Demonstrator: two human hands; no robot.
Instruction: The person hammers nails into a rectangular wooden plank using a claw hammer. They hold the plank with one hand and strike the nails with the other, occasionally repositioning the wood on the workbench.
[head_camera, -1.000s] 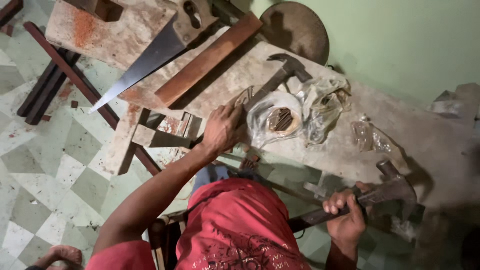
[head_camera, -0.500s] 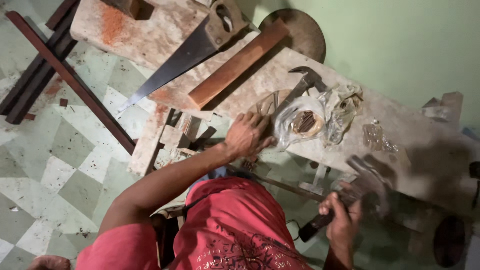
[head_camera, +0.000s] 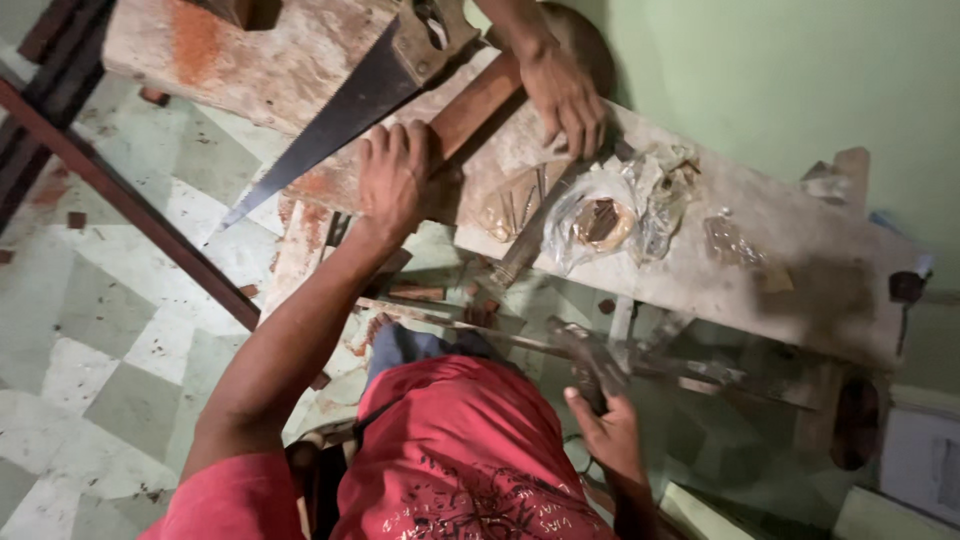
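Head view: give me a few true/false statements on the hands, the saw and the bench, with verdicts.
1. The left hand rests on the wooden strip. True.
2. The right hand is empty. False: it grips a hammer below the bench.
3. The saw lies on the bench. True.
4. Only the person's own two hands show. False: another person's hand reaches in from the top.
5. The plastic bags lie on the floor. False: they are on the bench.
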